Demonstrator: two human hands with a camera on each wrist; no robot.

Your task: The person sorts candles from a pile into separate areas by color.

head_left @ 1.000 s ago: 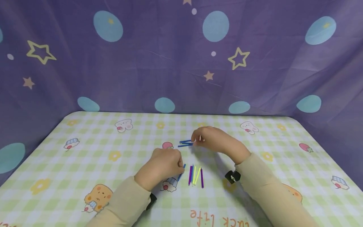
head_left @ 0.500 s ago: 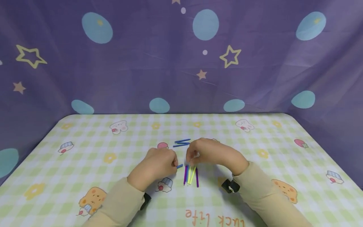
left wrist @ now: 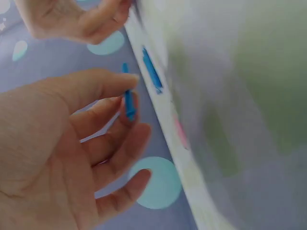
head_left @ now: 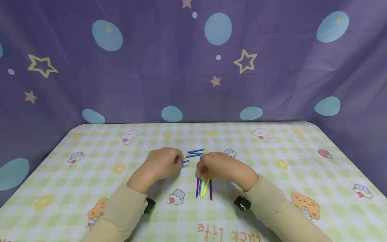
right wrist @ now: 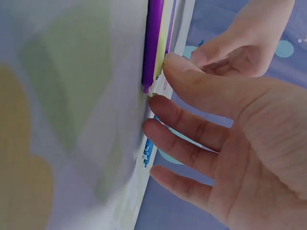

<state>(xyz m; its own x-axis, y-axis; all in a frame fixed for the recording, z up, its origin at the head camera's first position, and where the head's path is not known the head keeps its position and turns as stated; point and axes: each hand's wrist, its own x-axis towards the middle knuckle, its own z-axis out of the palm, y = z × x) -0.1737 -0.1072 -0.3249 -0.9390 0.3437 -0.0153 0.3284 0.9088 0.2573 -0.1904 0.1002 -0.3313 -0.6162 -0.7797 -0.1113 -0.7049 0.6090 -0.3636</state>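
Observation:
My left hand [head_left: 161, 164] pinches a thin blue stick [left wrist: 127, 96] between thumb and fingertip, the other fingers loosely bent. Just beyond it lie several blue sticks [head_left: 196, 151] on the cloth. My right hand [head_left: 219, 168] is over the far ends of a small row with purple sticks [head_left: 211, 190], yellow sticks [head_left: 206, 188] and a blue one. In the right wrist view, the right thumb is against or beside a yellow stick close to a purple stick [right wrist: 152, 43]. A gap shows between that thumb and the fingertips, which are bent near the stick ends.
A green-and-white checked cloth [head_left: 302, 174] with printed cartoons covers the table. Behind it hangs a purple curtain [head_left: 136, 74] with stars and blue ovals. A dark band [head_left: 243, 203] sits at the right cuff, another dark band [head_left: 149, 205] at the left.
My left hand has moved away from me, carrying its blue stick toward the blue pile. My right hand has come back from that pile to the mixed row, where it stays.

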